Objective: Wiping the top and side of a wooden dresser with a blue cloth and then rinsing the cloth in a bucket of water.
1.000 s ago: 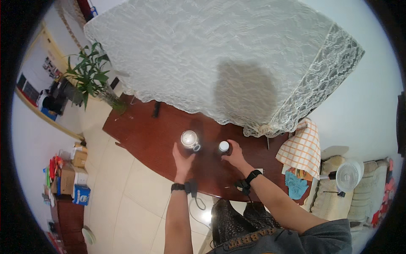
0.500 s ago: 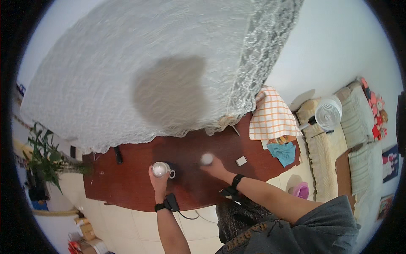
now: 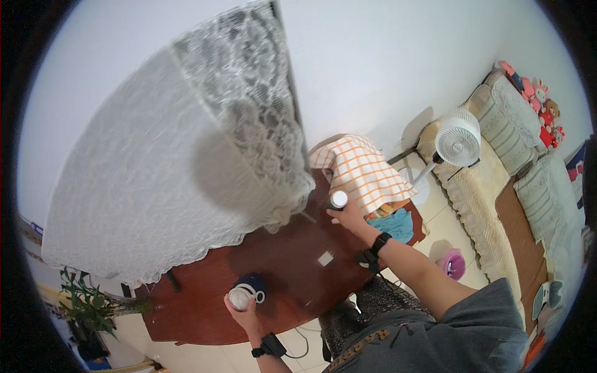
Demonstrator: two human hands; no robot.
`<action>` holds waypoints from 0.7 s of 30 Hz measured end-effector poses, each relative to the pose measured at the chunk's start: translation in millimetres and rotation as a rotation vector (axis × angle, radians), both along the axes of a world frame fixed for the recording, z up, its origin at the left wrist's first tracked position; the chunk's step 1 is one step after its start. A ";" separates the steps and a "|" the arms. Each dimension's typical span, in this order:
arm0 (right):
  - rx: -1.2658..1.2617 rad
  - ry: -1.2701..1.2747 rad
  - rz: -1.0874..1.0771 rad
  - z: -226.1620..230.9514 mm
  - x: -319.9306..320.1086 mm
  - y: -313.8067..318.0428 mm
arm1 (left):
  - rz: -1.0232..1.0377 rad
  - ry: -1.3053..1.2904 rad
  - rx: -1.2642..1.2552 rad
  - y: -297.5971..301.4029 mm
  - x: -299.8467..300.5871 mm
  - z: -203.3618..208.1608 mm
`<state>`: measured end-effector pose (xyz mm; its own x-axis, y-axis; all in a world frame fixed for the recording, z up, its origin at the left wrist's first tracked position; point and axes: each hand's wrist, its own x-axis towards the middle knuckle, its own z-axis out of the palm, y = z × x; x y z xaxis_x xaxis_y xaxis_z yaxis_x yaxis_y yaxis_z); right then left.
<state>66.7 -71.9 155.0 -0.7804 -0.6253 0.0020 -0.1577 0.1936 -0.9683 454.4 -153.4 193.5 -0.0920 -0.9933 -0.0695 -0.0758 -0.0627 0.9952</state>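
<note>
Left hand (image 3: 247,317) is wrapped round the white-topped blue flask (image 3: 240,298) over the worktop (image 3: 289,258); loose grip could tip it. Farther out, right hand (image 3: 350,216)'s gripping the white-capped bottle (image 3: 338,199), might snag that checked cloth (image 3: 367,168).

dark-blue flask (image 3: 254,283) | pale round top, white ring | in left hand (image 3: 245,317) || dark bottle (image 3: 337,200) | white cap faces up | in right hand (image 3: 351,217)
</note>
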 end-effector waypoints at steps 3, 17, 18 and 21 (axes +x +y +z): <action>-0.062 0.039 0.066 31.1 -26.8 -28.8 | 0.019 -0.056 -0.041 25.3 -15.8 -4.3; -0.154 0.052 0.365 -15.4 -113.6 -173.6 | -0.115 -0.093 0.021 93.5 -195.3 21.8; -0.162 0.049 0.377 -24.7 -115.6 -181.3 | -0.101 -0.096 0.015 93.3 -199.5 19.0; 0.030 0.286 0.514 -55.1 -119.8 -203.6 | -0.146 -0.106 0.066 91.8 -213.0 10.0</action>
